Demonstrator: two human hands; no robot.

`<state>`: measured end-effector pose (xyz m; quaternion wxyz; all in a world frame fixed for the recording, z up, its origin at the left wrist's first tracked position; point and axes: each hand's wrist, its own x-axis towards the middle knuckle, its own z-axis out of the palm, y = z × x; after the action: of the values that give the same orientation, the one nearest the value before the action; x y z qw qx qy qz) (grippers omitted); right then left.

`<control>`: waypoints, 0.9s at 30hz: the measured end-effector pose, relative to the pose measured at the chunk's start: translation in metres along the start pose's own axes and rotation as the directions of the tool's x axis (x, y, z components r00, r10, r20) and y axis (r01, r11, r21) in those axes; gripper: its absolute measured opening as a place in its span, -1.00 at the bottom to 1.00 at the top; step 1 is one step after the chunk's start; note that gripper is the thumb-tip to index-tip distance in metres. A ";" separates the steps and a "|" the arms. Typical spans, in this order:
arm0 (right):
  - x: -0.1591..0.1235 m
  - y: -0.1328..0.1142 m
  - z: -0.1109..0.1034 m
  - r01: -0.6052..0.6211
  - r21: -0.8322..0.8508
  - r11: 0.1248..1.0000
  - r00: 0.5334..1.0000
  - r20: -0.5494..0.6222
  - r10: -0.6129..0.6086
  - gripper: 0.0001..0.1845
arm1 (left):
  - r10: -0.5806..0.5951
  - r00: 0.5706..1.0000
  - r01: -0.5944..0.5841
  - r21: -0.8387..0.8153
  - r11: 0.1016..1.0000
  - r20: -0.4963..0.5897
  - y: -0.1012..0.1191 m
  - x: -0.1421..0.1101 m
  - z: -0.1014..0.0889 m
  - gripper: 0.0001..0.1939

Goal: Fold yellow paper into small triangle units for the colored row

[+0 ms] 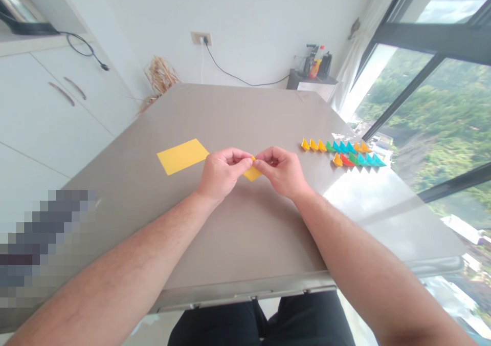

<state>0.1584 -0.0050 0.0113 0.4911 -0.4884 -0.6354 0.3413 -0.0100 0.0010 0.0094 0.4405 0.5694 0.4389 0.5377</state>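
Note:
Both hands meet over the middle of the table, pinching one small folded piece of yellow paper (252, 175). My left hand (225, 172) grips its upper left part between thumb and fingers. On the other side, my right hand (282, 171) pinches the upper right part, its thumb close to the left thumb. The paper's lower corner points toward me; its upper part is mostly hidden by the fingers. A flat yellow sheet of paper (182, 156) lies just left of my left hand.
Two rows of small folded paper boats (348, 147) in orange, green, blue and red stand on the grey table (245, 115) at the right, near the window (429, 95). A small cabinet (312, 81) with bottles stands past the far edge. White cupboards (42, 105) are at left.

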 end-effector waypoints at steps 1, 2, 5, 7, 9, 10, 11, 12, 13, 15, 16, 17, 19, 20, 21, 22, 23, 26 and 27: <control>0.000 0.000 0.000 0.001 0.005 1.000 1.000 0.003 -0.001 -0.80 | -0.004 1.000 0.004 -0.006 1.000 0.003 0.000 0.000 0.000 -0.84; 0.000 0.000 0.000 0.001 0.009 1.000 1.000 0.006 -0.001 -0.79 | -0.008 1.000 0.008 -0.011 1.000 0.004 0.001 0.000 0.000 -0.84; 0.000 0.000 0.000 -0.002 0.008 1.000 1.000 0.012 0.002 -0.78 | -0.017 1.000 0.018 -0.018 1.000 0.009 0.002 0.000 0.000 -0.83; 0.000 0.000 -0.001 -0.005 0.006 1.000 1.000 0.015 0.005 -0.78 | -0.023 1.000 0.023 -0.017 1.000 0.013 0.003 0.000 0.000 -0.82; -0.001 -0.001 -0.001 -0.008 0.007 1.000 1.000 0.019 0.008 -0.78 | -0.024 1.000 0.024 -0.013 1.000 0.017 0.003 0.000 0.000 -0.82; -0.001 -0.001 -0.001 -0.009 0.009 1.000 1.000 0.020 0.009 -0.78 | -0.024 1.000 0.024 -0.009 1.000 0.017 0.003 0.000 0.000 -0.82; -0.001 -0.001 -0.001 -0.010 0.011 1.000 1.000 0.020 0.010 -0.78 | -0.023 1.000 0.023 -0.005 1.000 0.017 0.003 0.000 0.000 -0.82; -0.001 -0.001 -0.001 -0.012 0.012 1.000 1.000 0.020 0.012 -0.78 | -0.022 1.000 0.022 -0.001 1.000 0.015 0.003 0.000 0.000 -0.81; -0.001 -0.001 0.000 -0.013 0.014 1.000 1.000 0.020 0.013 -0.78 | -0.022 1.000 0.022 0.001 1.000 0.014 0.003 0.000 0.000 -0.81; 0.000 -0.001 0.000 -0.015 0.015 1.000 1.000 0.020 0.015 -0.78 | -0.021 1.000 0.021 0.005 1.000 0.013 0.003 0.000 0.000 -0.80; -0.001 -0.001 0.000 -0.016 0.015 1.000 1.000 0.020 0.016 -0.78 | -0.021 1.000 0.021 0.008 1.000 0.013 0.003 0.000 0.000 -0.80; -0.001 -0.002 0.001 -0.016 0.014 1.000 1.000 0.020 0.015 -0.78 | -0.019 1.000 0.019 0.009 1.000 0.014 0.002 0.000 0.000 -0.81; -0.001 -0.003 0.001 -0.015 0.011 1.000 1.000 0.022 0.015 -0.78 | -0.015 1.000 0.015 0.012 1.000 0.016 0.001 0.000 0.000 -0.83; -0.001 -0.003 0.000 -0.016 0.009 1.000 1.000 0.025 0.016 -0.78 | -0.013 1.000 0.013 0.015 1.000 0.019 0.000 0.000 0.000 -0.84; -0.001 -0.004 0.000 -0.016 0.005 1.000 0.999 0.028 0.016 -0.78 | -0.011 1.000 0.010 0.022 1.000 0.020 0.000 0.000 0.000 -0.86; -0.001 -0.004 0.000 -0.016 -0.005 1.000 0.999 0.032 0.016 -0.78 | -0.006 1.000 0.006 0.037 0.999 0.022 0.000 0.000 -0.001 -0.87; -0.002 -0.004 -0.001 -0.015 -0.021 1.000 0.999 0.034 0.016 -0.78 | 0.001 1.000 -0.002 0.065 0.998 0.027 0.000 0.001 -0.001 -0.88; -0.002 -0.004 -0.002 0.000 -0.102 0.995 0.999 0.044 0.005 -0.78 | 0.040 0.996 -0.055 0.199 0.978 0.075 0.003 0.002 -0.004 -0.86; -0.002 -0.004 -0.002 0.007 -0.126 0.992 0.999 0.048 -0.001 -0.78 | 0.054 0.993 -0.077 0.242 0.967 0.101 0.003 0.002 -0.005 -0.85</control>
<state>0.1590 -0.0080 0.0150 0.4446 -0.5088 -0.6683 0.3112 -0.0148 0.0028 0.0133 0.3688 0.6584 0.4619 0.4660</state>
